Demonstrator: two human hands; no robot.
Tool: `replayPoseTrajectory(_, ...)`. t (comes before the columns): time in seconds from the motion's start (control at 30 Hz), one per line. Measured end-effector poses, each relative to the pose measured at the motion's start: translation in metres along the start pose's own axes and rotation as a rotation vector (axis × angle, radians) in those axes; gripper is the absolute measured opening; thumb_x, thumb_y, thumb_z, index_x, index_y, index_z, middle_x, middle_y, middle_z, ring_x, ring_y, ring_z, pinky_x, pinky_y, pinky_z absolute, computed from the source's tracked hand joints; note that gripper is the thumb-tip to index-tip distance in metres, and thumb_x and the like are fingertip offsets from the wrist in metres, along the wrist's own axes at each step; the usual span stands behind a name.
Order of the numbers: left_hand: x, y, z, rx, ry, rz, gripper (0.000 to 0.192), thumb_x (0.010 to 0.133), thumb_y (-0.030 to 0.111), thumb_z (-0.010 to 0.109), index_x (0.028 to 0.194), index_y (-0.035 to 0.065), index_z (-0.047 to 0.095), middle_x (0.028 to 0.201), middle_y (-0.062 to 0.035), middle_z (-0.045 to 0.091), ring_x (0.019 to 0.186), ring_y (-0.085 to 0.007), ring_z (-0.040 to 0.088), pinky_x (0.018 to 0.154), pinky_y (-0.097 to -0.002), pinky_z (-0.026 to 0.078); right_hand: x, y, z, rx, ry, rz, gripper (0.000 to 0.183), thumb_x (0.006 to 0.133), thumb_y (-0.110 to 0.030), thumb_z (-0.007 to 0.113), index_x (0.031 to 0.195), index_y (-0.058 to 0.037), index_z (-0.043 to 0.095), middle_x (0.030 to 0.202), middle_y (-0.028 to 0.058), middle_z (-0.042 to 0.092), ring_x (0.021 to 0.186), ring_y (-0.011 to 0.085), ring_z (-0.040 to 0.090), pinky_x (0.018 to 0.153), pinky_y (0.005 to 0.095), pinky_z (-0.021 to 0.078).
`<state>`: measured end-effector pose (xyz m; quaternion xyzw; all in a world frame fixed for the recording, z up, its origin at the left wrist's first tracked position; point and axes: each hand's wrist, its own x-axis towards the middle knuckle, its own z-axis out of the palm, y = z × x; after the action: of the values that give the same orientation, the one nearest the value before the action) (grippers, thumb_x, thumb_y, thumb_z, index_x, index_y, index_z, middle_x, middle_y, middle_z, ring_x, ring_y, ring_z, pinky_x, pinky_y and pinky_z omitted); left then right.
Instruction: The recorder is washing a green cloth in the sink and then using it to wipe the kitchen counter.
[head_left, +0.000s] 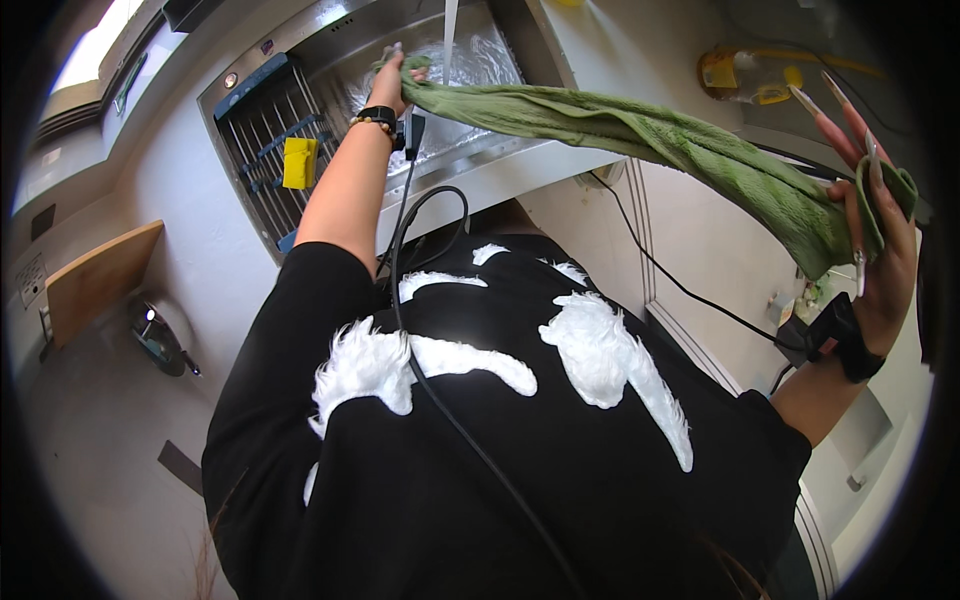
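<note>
A green cloth towel (637, 124) is stretched lengthwise between my two hands. Its left end is bunched in my left hand (391, 82), which is closed on it above the metal sink basin (480, 45). My right hand (874, 202) holds the other end at the far right, past the sink, with the cloth between its long-nailed fingers; some fingers point up, away from the towel. A stream of water (450, 37) runs down into the sink just right of my left hand. The middle of the towel hangs slightly twisted over the sink's front edge.
A rolled metal drying rack (281, 161) with blue ends lies across the sink's left side, a yellow sponge (300, 163) on it. A plastic bottle with a yellow cap (746, 77) is at the upper right. Black cables (465, 427) run down my front and to my wrists.
</note>
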<state>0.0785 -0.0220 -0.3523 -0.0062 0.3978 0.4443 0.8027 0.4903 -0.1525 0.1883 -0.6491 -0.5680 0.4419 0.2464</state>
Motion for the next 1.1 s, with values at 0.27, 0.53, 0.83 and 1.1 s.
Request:
replayPoseTrajectory(0.27,-0.07,-0.03,0.111,1.095,-0.079,0.445,0.023,0.082,0.024,0.072,0.095,0.0052,0.073,0.074,-0.0007,0.062,0.064,-0.0108,0.053,0.058,-0.0257,0.041,0.042,0.045,0.099,0.491,-0.174,-0.182,0.04,0.103,-0.021,0.047,0.134,0.0039,0.052,0.127,0.017,0.061,0.111,0.022,0.062,0.096,0.0347,0.0498)
replayPoseTrajectory(0.53,-0.1,-0.004,0.125,1.225,-0.109,0.605,0.035,0.085,0.033,0.069,0.102,0.002,0.07,0.086,-0.0055,0.069,0.08,-0.0127,0.061,0.074,-0.0283,0.047,0.091,0.052,0.164,0.728,-0.119,-0.293,0.04,0.104,-0.02,0.045,0.135,0.0038,0.05,0.128,0.016,0.06,0.111,0.022,0.061,0.099,0.0345,0.047)
replayPoseTrajectory(0.83,-0.13,0.024,0.112,1.395,0.12,0.712,0.035,0.084,0.031,0.07,0.102,0.0011,0.072,0.085,-0.012,0.072,0.077,-0.016,0.065,0.073,-0.0315,0.049,0.224,0.211,0.351,0.935,0.094,-0.081,0.029,0.094,-0.009,0.058,0.12,0.0016,0.063,0.103,0.0075,0.068,0.093,0.0156,0.062,0.084,0.0278,0.0485)
replayPoseTrajectory(1.1,-0.13,0.029,0.091,1.369,0.293,0.684,0.031,0.084,0.029,0.07,0.099,0.0021,0.072,0.079,-0.0118,0.072,0.071,-0.0152,0.066,0.067,-0.0318,0.05,0.252,0.199,0.382,0.623,-0.119,-0.143,0.045,0.089,-0.008,0.06,0.132,0.0054,0.052,0.121,0.0123,0.063,0.109,0.0169,0.059,0.092,0.0272,0.0447)
